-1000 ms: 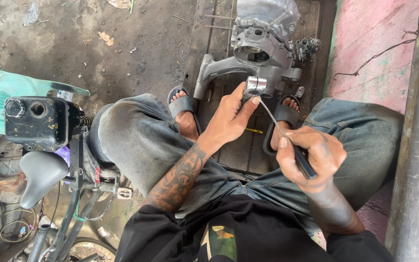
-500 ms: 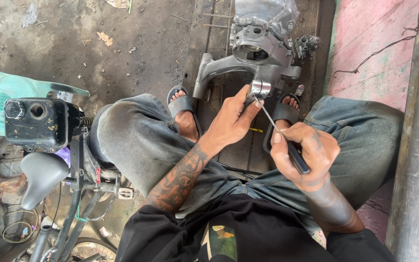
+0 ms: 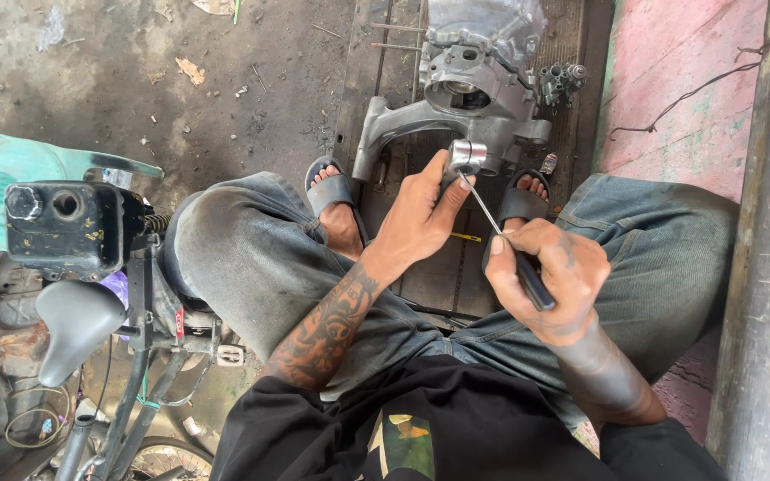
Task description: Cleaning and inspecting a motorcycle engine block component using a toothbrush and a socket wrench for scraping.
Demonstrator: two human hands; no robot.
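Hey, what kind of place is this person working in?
Probably a small motorcycle repair workshop: a grey cast-metal engine casing lies on the stained concrete floor, and a black motorcycle handlebar assembly stands nearby.

Soft, even daylight, faint shadows, sharp focus, slight wide-angle stretch at edges.

shiny metal cylinder (image 3: 467,157), matt cast-metal casing (image 3: 479,67)

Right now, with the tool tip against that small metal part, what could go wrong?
The left hand pinches the small shiny metal cylinder with bare fingertips while the right hand works a thin screwdriver into it; a slip could jab the fingers. The part could also drop among the engine casing and sandalled feet.
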